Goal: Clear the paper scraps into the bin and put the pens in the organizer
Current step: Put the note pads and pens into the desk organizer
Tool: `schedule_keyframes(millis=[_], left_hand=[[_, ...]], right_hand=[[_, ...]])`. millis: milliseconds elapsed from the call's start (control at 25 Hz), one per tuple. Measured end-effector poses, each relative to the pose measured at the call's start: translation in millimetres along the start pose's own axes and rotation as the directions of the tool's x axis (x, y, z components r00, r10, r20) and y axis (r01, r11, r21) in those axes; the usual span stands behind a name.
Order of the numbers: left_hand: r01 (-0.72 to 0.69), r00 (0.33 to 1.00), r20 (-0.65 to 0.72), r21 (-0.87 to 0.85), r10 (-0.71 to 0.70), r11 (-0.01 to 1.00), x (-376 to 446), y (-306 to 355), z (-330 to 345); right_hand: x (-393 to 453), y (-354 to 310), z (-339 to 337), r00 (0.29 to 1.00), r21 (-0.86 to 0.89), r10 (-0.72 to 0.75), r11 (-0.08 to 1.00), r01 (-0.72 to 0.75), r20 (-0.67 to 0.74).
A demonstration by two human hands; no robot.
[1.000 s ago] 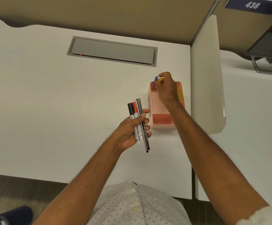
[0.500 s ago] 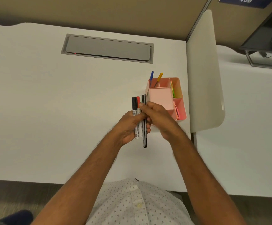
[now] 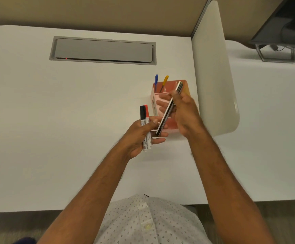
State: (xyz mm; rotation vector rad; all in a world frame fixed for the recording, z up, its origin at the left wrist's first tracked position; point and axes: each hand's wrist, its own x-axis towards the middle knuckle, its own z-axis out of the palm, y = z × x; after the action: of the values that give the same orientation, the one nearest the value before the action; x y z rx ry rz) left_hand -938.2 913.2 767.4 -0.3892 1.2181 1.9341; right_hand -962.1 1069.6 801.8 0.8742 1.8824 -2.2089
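Observation:
A pink organizer stands on the white desk near its right edge. A blue pen and a yellow pen stick up from its back left compartment. My left hand holds two markers, one with a black cap and one with a red cap, just left of the organizer. My right hand grips thin dark pens slanted above the organizer, lower ends near my left fingers. No paper scraps or bin are in view.
A grey cable hatch is set into the desk at the back. A white divider panel rises right of the organizer. A monitor stand sits on the neighbouring desk at far right.
My right hand left the organizer, came to my left hand, took the thin dark pens out of the bundle and lifted them over the organizer. The two markers stay in my left hand.

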Motion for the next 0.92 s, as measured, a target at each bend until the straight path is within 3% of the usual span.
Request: schedule_keyframes(millis=[120,200,320,480,600,800,920], left_hand=[[0.033,0.999,-0.002,-0.023,-0.033,0.999,4.4,-1.5,-5.1],[0.037,0.999,0.000,-0.039,-0.037,0.999,7.3,-2.2,-6.8],[0.022,1.000,-0.020,-0.055,-0.023,0.998,11.1,-0.8,-8.4],[-0.002,0.999,-0.045,-0.039,0.000,0.999,15.0,2.0,-13.6],[-0.017,0.999,-0.050,-0.018,0.016,1.000,18.0,2.2,-17.1],[0.001,0.996,-0.095,-0.007,-0.001,1.000,20.9,3.3,-14.2],[-0.004,0.994,-0.105,0.004,0.004,1.000,20.6,3.7,-11.8]], right_hand=[[30.3,-18.9,-10.7,0.985,0.239,-0.067,0.965,0.105,-0.160],[50.8,-36.2,-12.6,0.953,0.299,-0.141,0.928,0.221,-0.269],[84.4,-54.1,-9.2,0.852,0.144,-0.307,0.906,0.398,-0.424],[120.8,-46.1,0.0,0.754,-0.107,-0.467,0.873,0.476,-0.462],[138.3,-23.2,3.5,0.785,-0.208,-0.484,0.875,0.438,-0.385],[146.0,5.7,-1.3,0.871,-0.173,-0.387,0.921,0.349,-0.302],[133.8,0.5,-4.8,0.874,-0.191,-0.390,0.918,0.346,-0.290]])
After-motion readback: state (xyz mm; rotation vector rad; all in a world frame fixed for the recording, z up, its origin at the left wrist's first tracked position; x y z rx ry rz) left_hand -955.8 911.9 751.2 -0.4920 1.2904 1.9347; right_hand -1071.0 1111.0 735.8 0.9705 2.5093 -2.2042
